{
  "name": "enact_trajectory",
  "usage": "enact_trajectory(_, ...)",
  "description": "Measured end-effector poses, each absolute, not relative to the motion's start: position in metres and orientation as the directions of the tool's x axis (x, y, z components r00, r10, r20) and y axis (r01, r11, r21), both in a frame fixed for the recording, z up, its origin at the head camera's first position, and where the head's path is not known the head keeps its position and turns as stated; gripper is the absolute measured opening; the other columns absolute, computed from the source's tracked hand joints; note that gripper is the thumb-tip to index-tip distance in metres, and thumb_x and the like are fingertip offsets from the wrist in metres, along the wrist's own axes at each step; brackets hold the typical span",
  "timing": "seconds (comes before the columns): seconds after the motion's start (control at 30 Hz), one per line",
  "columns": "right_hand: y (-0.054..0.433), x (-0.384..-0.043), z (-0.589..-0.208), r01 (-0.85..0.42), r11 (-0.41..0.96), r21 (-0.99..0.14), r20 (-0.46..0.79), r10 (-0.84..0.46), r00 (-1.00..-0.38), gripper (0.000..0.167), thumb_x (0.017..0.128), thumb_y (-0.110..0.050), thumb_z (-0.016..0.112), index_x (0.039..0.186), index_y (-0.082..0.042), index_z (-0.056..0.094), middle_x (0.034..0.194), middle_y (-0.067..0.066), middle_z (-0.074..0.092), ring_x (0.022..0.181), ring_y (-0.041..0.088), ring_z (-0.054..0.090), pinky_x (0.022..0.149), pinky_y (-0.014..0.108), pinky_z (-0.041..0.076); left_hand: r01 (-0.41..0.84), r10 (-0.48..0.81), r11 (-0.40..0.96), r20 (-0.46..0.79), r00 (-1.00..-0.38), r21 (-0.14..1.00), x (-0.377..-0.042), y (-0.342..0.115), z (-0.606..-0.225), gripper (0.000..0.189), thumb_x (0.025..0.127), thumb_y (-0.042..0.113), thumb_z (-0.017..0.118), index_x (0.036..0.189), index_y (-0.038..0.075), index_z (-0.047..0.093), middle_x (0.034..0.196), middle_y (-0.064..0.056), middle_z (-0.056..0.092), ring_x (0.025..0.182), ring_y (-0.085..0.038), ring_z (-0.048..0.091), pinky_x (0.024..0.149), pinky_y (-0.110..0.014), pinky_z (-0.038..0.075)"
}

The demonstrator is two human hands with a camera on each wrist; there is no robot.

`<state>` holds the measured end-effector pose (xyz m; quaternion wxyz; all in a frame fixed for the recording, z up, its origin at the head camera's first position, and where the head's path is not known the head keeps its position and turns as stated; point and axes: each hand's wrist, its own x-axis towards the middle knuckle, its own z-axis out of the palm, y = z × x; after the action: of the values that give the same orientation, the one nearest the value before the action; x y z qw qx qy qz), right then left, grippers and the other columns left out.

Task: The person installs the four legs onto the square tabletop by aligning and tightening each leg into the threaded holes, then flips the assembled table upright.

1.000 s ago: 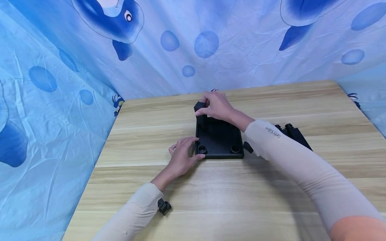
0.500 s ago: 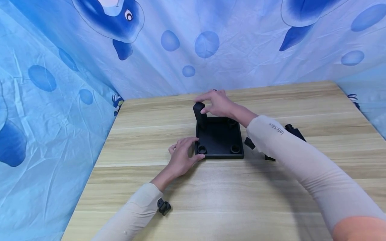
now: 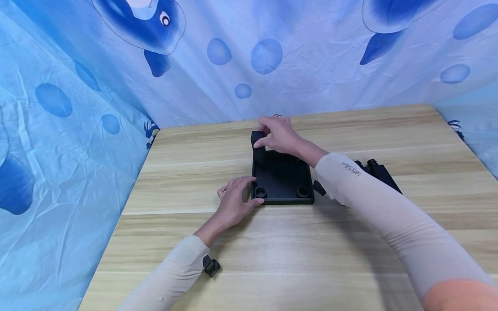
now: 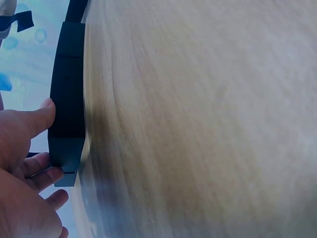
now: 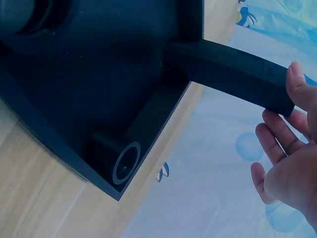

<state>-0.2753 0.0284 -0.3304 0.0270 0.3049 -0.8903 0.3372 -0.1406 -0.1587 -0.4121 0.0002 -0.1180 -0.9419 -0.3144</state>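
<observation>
A black square panel [image 3: 284, 177] with a raised rim lies on the wooden table, round sockets [image 5: 128, 163] at its corners. From its far left corner a black leg [image 3: 259, 155] stands up; in the right wrist view that leg [image 5: 237, 72] meets the panel's corner. My right hand [image 3: 279, 137] pinches the leg's top end between thumb and fingers. At the near left corner my left hand [image 3: 235, 201] grips the panel, thumb on the front edge and fingers round the left side. The left wrist view shows the panel's side wall [image 4: 69, 89] against the thumb.
More black legs [image 3: 385, 175] lie on the table [image 3: 288, 255] to the right, partly hidden by my right forearm. A small black device [image 3: 211, 265] sits at my left cuff. Behind the table's far edge hangs a blue curtain [image 3: 186, 86].
Half a second ago the right hand's fingers were spread off the leg's top; now they pinch it again. The leg's top has turned slightly. My left hand and the panel stayed put.
</observation>
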Motion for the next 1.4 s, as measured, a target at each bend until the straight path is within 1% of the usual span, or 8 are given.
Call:
enact_trajectory(0.17, 0.026, -0.273, -0.332, -0.562, 0.602, -0.567, 0.281, -0.500, -0.819, 0.039, 0.080, -0.033, 0.079, 0.087, -0.011, 0.048, 0.077, 0.002, 0.052, 0.080, 0.020, 0.047, 0.089, 0.048, 0.019, 0.221, 0.217, 0.780, 0.077, -0.973, 0.585, -0.141, -0.159, -0.411, 0.061, 0.082, 0.035, 0.077, 0.135, 0.018, 0.053, 0.137, 0.002, 0.053, 0.129, -0.019, 0.037, 0.098, -0.052, 0.014)
enact_trajectory(0.3, 0.026, -0.272, -0.330, -0.547, 0.607, -0.577, 0.263, -0.495, -0.828, 0.039, 0.079, -0.034, 0.079, 0.092, -0.011, 0.051, 0.079, 0.003, 0.054, 0.082, 0.021, 0.048, 0.090, 0.049, 0.019, 0.223, 0.219, 0.780, 0.078, -0.973, 0.585, -0.140, -0.159, -0.411, 0.061, 0.082, 0.035, 0.077, 0.135, 0.018, 0.053, 0.137, 0.002, 0.052, 0.129, -0.019, 0.037, 0.098, -0.052, 0.014)
enact_trajectory(0.4, 0.029, -0.273, -0.328, -0.540, 0.611, -0.578, 0.213, -0.526, -0.823, 0.046, 0.079, -0.034, 0.079, 0.113, -0.013, 0.057, 0.090, 0.004, 0.059, 0.093, 0.024, 0.051, 0.093, 0.049, 0.019, 0.226, 0.222, 0.778, 0.080, -0.972, 0.586, -0.140, -0.159, -0.410, 0.061, 0.082, 0.035, 0.077, 0.135, 0.018, 0.053, 0.137, 0.001, 0.052, 0.129, -0.019, 0.037, 0.098, -0.052, 0.014)
enact_trajectory(0.5, 0.031, -0.274, -0.324, -0.552, 0.606, -0.572, 0.158, -0.579, -0.800, 0.063, 0.082, -0.030, 0.078, 0.136, -0.018, 0.050, 0.110, 0.004, 0.060, 0.108, 0.025, 0.051, 0.095, 0.050, 0.019, 0.225, 0.223, 0.779, 0.077, -0.972, 0.586, -0.140, -0.159, -0.411, 0.060, 0.082, 0.035, 0.077, 0.135, 0.018, 0.053, 0.137, 0.002, 0.053, 0.128, -0.019, 0.037, 0.098, -0.052, 0.014)
enact_trajectory(0.57, 0.033, -0.274, -0.322, -0.573, 0.601, -0.557, 0.137, -0.614, -0.778, 0.065, 0.084, -0.025, 0.076, 0.142, -0.021, 0.047, 0.124, 0.003, 0.057, 0.119, 0.025, 0.048, 0.098, 0.051, 0.018, 0.226, 0.223, 0.779, 0.078, -0.972, 0.585, -0.140, -0.160, -0.412, 0.060, 0.082, 0.035, 0.077, 0.135, 0.017, 0.054, 0.137, 0.002, 0.053, 0.128, -0.019, 0.038, 0.098, -0.051, 0.014)
enact_trajectory(0.77, 0.033, -0.275, -0.318, -0.619, 0.566, -0.544, 0.149, -0.661, -0.735, 0.043, 0.089, -0.013, 0.069, 0.130, -0.025, 0.062, 0.135, 0.000, 0.055, 0.133, 0.023, 0.039, 0.102, 0.052, 0.015, 0.227, 0.224, 0.778, 0.079, -0.971, 0.585, -0.140, -0.159, -0.411, 0.061, 0.082, 0.035, 0.077, 0.135, 0.017, 0.053, 0.138, 0.002, 0.052, 0.128, -0.019, 0.037, 0.098, -0.052, 0.014)
enact_trajectory(1.03, 0.027, -0.272, -0.323, -0.625, 0.573, -0.530, 0.247, -0.601, -0.760, 0.034, 0.086, -0.022, 0.074, 0.119, -0.020, 0.070, 0.119, 0.003, 0.062, 0.118, 0.025, 0.047, 0.099, 0.052, 0.021, 0.224, 0.223, 0.777, 0.076, -0.972, 0.588, -0.140, -0.159, -0.411, 0.061, 0.082, 0.036, 0.077, 0.135, 0.018, 0.053, 0.138, 0.002, 0.052, 0.129, -0.019, 0.037, 0.099, -0.051, 0.013)
enact_trajectory(1.4, 0.020, -0.273, -0.333, -0.626, 0.611, -0.485, 0.354, -0.517, -0.779, 0.028, 0.084, -0.035, 0.075, 0.101, -0.015, 0.067, 0.096, 0.001, 0.061, 0.090, 0.022, 0.054, 0.094, 0.048, 0.027, 0.223, 0.220, 0.784, 0.076, -0.972, 0.580, -0.141, -0.160, -0.412, 0.062, 0.082, 0.037, 0.076, 0.135, 0.018, 0.053, 0.137, 0.002, 0.052, 0.129, -0.019, 0.037, 0.099, -0.052, 0.014)
